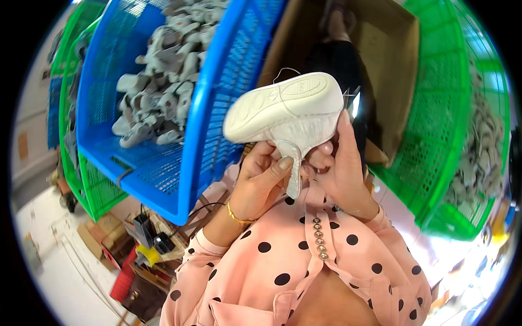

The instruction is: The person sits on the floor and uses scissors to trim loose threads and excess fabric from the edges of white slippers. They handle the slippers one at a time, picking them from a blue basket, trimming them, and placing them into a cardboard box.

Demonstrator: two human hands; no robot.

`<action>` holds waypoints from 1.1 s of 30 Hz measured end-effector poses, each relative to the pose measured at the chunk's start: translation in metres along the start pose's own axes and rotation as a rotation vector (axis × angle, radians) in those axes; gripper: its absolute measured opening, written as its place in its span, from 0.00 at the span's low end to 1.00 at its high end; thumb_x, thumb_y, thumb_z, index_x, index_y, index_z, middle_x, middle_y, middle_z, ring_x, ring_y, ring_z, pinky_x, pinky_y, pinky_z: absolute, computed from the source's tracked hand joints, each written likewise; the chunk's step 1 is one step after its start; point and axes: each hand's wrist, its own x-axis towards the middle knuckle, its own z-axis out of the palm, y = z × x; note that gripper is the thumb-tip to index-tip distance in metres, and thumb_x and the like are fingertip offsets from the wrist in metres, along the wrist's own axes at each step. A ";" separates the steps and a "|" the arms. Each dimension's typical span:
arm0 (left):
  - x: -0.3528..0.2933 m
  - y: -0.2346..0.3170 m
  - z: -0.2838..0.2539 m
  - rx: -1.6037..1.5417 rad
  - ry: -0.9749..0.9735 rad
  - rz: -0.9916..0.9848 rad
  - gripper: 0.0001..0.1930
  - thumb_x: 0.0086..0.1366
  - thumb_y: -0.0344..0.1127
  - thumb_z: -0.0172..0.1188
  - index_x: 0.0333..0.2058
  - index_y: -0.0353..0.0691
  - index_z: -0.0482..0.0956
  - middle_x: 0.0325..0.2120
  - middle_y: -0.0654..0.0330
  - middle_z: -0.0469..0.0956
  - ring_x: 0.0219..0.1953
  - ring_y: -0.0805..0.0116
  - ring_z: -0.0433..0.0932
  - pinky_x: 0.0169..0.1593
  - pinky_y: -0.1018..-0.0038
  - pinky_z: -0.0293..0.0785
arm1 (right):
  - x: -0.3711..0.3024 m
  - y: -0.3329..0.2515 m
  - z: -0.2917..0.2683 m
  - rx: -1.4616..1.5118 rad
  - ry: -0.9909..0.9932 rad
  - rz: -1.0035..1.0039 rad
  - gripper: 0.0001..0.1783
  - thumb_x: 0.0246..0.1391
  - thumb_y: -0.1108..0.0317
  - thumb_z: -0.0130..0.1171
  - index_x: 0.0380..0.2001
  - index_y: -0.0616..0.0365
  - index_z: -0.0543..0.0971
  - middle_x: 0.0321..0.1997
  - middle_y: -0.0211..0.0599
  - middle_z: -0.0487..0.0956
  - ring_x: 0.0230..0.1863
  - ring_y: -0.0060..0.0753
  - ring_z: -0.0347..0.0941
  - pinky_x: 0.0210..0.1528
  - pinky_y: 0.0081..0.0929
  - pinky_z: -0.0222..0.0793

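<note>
A small cream-white shoe point(283, 106) is held sole up in front of my chest, its toe pointing left. Loose thread point(283, 98) runs across the sole and curls above its edge. My left hand point(260, 176) pinches the shoe's strap point(294, 174), which hangs down from the upper. Around the heel side, my right hand point(345, 168) grips the shoe, thumb up along the heel and fingers underneath. A pointed shiny metal piece point(356, 103) shows just beyond the right thumb; its kind and whether the hand holds it cannot be made out.
A blue plastic basket point(198, 125) on the left holds many small greyish-white shoes point(163, 81). On the right stands a green basket point(435, 119) with more shoes point(478, 157). An open cardboard box point(394, 70) lies beyond my hands. Yellow tape point(147, 255) sits at lower left.
</note>
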 end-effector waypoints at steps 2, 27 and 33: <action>0.015 -0.017 -0.002 0.004 -0.062 -0.135 0.15 0.68 0.30 0.53 0.51 0.35 0.66 0.41 0.54 0.77 0.39 0.64 0.79 0.44 0.71 0.77 | -0.011 -0.011 -0.013 0.097 0.039 -0.102 0.15 0.68 0.57 0.44 0.36 0.56 0.73 0.16 0.20 0.64 0.14 0.11 0.52 0.17 0.12 0.46; 0.080 -0.022 -0.002 1.512 -0.351 0.655 0.11 0.49 0.32 0.70 0.34 0.40 0.84 0.32 0.61 0.81 0.38 0.63 0.74 0.43 0.72 0.70 | -0.044 -0.001 -0.079 -0.417 0.308 0.066 0.09 0.63 0.63 0.53 0.30 0.56 0.73 0.15 0.21 0.62 0.14 0.10 0.50 0.16 0.13 0.40; 0.100 -0.036 -0.012 1.468 -0.412 0.651 0.06 0.53 0.29 0.67 0.31 0.38 0.81 0.31 0.60 0.80 0.33 0.63 0.75 0.40 0.71 0.71 | -0.041 -0.007 -0.086 -0.713 0.303 0.091 0.12 0.64 0.62 0.51 0.31 0.58 0.73 0.17 0.24 0.66 0.16 0.11 0.53 0.17 0.14 0.43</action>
